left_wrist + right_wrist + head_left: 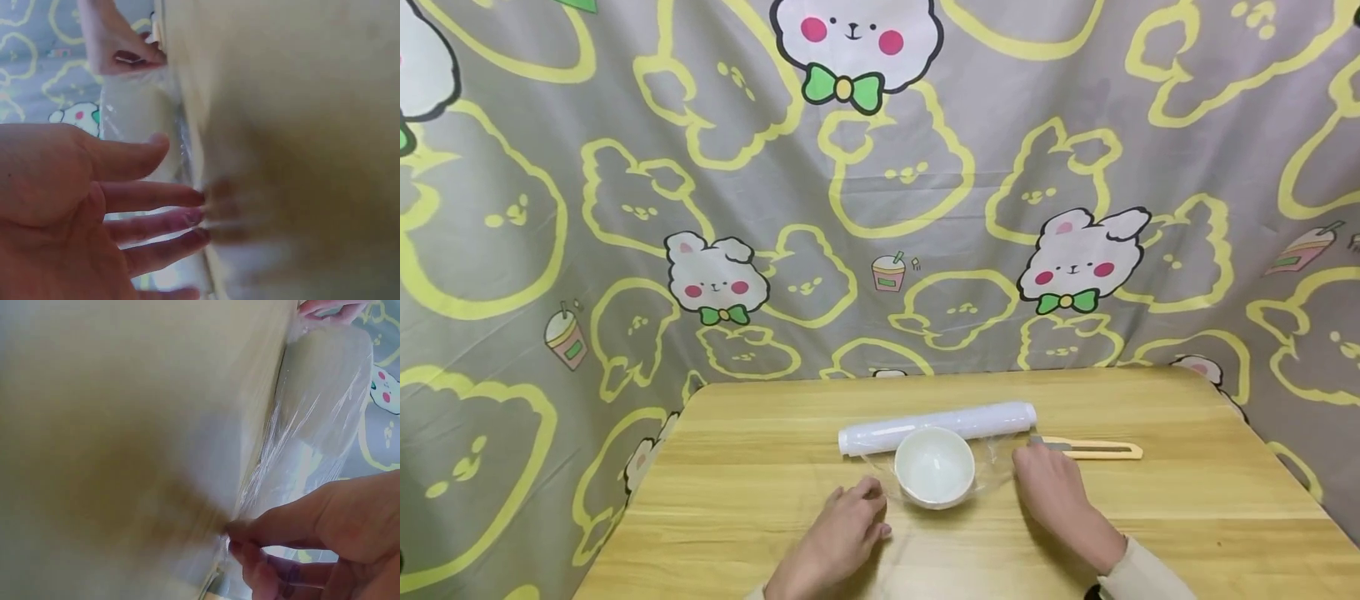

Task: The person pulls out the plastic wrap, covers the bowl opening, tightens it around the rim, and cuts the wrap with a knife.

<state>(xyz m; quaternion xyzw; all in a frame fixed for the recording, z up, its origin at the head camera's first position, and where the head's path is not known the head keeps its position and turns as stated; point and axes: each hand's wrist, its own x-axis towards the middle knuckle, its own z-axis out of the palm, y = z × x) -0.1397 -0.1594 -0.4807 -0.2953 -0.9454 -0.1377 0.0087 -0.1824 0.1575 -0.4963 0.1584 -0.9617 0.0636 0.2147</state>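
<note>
Right of the bowl: film edge pinched; left of it: loose hand

Right hand (pixel 1052 486), just right of the bowl (pixel 935 472): thumb and fingertip closed together on an edge of the clear film (pixel 297 428), no visible gap. Left hand (pixel 842 529), left and on the near side of the bowl: thumb well clear of the fingers, fingers spread, no pinch visible. Tips are at the film edge; can't tell if they touch it.

Film lies over the bowl and spreads out on both sides, creased toward the pinch. Likely near weightless, limp, clingy, easy to tear or fold onto itself. Best hold: edges or corners, wide apart, even pull. Main spread runs left-right across the bowl.

Bowl stands upright on the table (pixel 760 467), mouth up. Round, so no long axis. Probably light, rigid, maybe breakable; slick under film. Hold low on the outer wall, opposite sides.

Just behind the bowl: film roll (pixel 970 422), lying flat, long axis left-right, right end angled slightly away. Should be smooth and prone to rolling; hold by the ends. Can't tell if the sheet joins it.

Right of the bowl, past the right hand: knife (pixel 1101 450), long axis left-right, grey end toward the bowl. Hold by the yellow handle.

Beyond the bowl and roll: printed curtain (pixel 925 321).
</note>
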